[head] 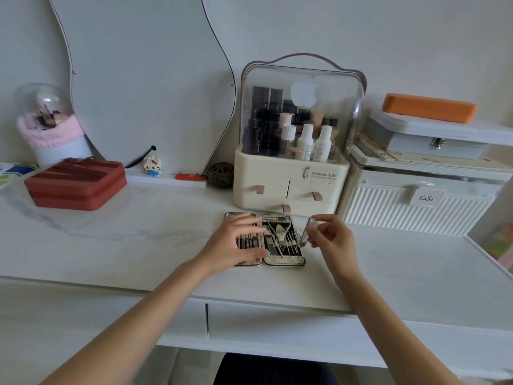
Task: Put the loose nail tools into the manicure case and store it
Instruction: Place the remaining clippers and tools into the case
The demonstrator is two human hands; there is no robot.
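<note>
Fingers of the left hand (236, 243) are lying spread and flat on the left half of the open manicure case (280, 243), which is sitting mid-counter just before the cream organizer (288, 187); the right hand (331, 237) is pinching a metal nail tool (306, 232) beside the case's right edge.

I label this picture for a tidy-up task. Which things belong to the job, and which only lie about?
Job: open manicure case; metal nail tool pinched by right hand; left hand over the case.

Lying about: red pouch; makeup organizer; white ribbed box; orange case.
</note>
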